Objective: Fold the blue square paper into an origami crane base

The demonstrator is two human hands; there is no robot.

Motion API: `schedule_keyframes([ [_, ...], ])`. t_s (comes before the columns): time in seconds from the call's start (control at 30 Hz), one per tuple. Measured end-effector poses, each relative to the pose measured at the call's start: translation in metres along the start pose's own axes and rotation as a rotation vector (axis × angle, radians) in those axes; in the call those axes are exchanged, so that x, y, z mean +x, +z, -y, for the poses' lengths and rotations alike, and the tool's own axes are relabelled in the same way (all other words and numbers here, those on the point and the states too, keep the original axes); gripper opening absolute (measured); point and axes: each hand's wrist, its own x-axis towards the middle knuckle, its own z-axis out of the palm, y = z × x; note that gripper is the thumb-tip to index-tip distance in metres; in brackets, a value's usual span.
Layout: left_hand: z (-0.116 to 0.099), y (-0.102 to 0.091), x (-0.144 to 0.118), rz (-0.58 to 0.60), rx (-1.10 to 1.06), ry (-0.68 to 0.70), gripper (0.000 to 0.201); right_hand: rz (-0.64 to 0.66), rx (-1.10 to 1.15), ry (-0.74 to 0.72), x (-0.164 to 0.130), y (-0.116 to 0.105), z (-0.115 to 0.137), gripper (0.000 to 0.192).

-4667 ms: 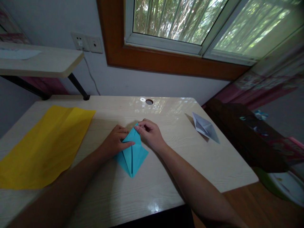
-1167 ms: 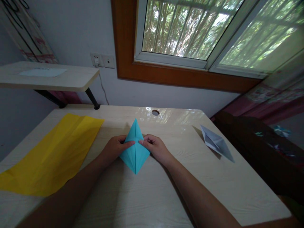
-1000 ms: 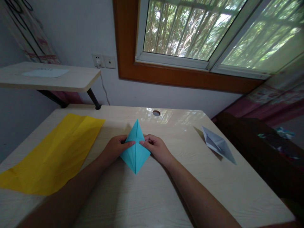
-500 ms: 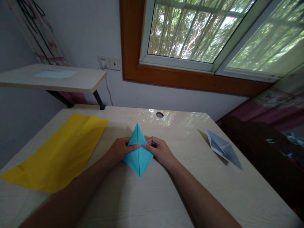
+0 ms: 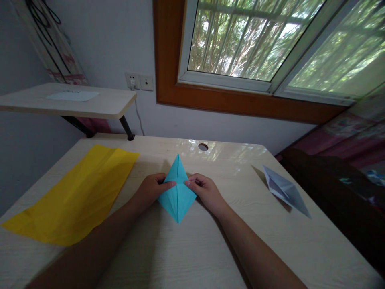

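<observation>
Both hands pinch the blue folded paper across its middle, one from each side.

We note the left hand point(image 5: 152, 190) fingers point(image 5: 169, 185) and right hand point(image 5: 203, 191) fingers point(image 5: 189, 183) clenched on the blue folded paper point(image 5: 177, 192), meeting at its centre crease. The paper lies flat on the counter point(image 5: 186, 249) between the hands, long axis pointing straight away from us, both hands equally near. Outward: yellow sheet point(image 5: 72, 196) left, grey folded paper point(image 5: 285, 190) right.
</observation>
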Motion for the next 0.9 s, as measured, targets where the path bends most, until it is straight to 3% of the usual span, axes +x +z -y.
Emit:
schedule_keyframes([
  [0.27, 0.0029, -0.0001, 0.0011, -0.132, 0.014, 0.057, 0.035, -0.06, 0.044, 0.011, 0.0026, -0.0023, -0.0004, 0.033],
  [0.7, 0.0004, -0.0007, 0.0022, -0.223, -0.041, 0.056, 0.031, -0.099, 0.068, 0.014, 0.0031, -0.0024, 0.0027, 0.033],
  [0.9, -0.0001, -0.001, 0.0023, -0.21, -0.044, 0.05, 0.031, -0.099, 0.079, 0.017, 0.0039, -0.0024, 0.0029, 0.032],
])
